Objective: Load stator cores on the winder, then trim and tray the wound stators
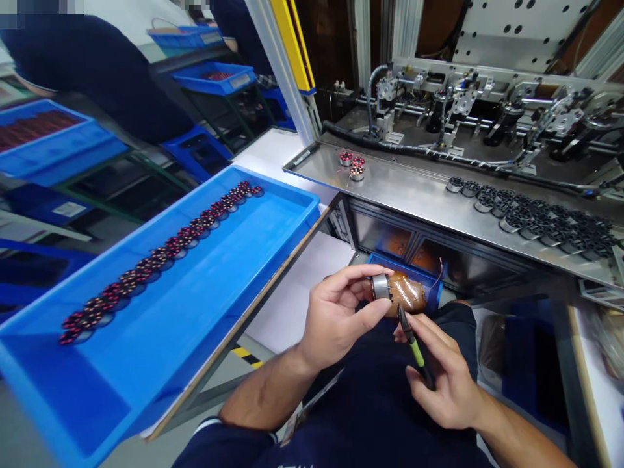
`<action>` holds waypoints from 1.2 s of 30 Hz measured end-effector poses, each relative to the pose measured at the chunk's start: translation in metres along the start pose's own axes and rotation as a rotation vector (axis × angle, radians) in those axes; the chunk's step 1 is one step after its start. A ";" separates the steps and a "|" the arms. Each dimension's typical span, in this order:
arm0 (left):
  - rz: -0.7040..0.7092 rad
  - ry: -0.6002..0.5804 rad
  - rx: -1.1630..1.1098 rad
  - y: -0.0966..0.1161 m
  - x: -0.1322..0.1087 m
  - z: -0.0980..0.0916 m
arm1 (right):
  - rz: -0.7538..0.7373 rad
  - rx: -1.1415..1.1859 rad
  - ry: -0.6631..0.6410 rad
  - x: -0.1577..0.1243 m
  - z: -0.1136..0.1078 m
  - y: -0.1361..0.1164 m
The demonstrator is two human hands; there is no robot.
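Observation:
My left hand (341, 312) pinches a small round metal part (381, 286) between thumb and fingers, held over my lap. Right behind the part is a brown rounded object (408, 294) with a blue end; whether it is joined to the part I cannot tell. My right hand (446, 377) grips a slim tool with a yellow-green handle (414, 348), its dark tip pointing up at the underside of the part.
A blue tray (205, 279) at my left holds a long row of copper-wound coils (160, 253). A steel bench (414, 195) ahead carries three wound coils (353, 164), several dark unwound cores (531, 214) and a machine (487, 110). Another person in dark clothes stands at the upper left.

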State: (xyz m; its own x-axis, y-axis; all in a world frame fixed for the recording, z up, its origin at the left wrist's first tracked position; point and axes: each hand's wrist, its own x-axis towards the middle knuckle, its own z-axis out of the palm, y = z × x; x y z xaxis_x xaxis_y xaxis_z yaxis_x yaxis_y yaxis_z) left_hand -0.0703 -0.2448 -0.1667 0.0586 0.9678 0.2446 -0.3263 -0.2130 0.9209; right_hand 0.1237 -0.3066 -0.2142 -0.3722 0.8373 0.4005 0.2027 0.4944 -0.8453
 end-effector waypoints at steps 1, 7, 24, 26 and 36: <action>0.006 -0.005 0.008 0.001 0.000 0.000 | -0.004 -0.004 -0.004 0.002 -0.001 0.000; 0.036 -0.044 0.009 0.001 -0.001 -0.002 | -0.003 -0.001 -0.020 0.006 -0.003 0.000; 0.072 -0.039 0.020 0.002 -0.002 -0.002 | -0.007 -0.077 0.006 -0.005 -0.001 0.002; 0.095 -0.036 0.034 0.003 -0.003 0.000 | -0.014 -0.096 0.002 -0.005 -0.001 0.001; 0.141 -0.033 0.113 0.007 -0.007 -0.002 | -0.033 -0.081 0.011 0.006 0.001 -0.001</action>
State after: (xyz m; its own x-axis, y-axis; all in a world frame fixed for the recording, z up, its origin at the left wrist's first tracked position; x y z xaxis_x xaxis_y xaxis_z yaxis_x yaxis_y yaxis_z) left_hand -0.0746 -0.2525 -0.1626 0.0510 0.9227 0.3821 -0.2258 -0.3621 0.9044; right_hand 0.1202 -0.3021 -0.2114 -0.3702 0.8226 0.4317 0.2637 0.5386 -0.8002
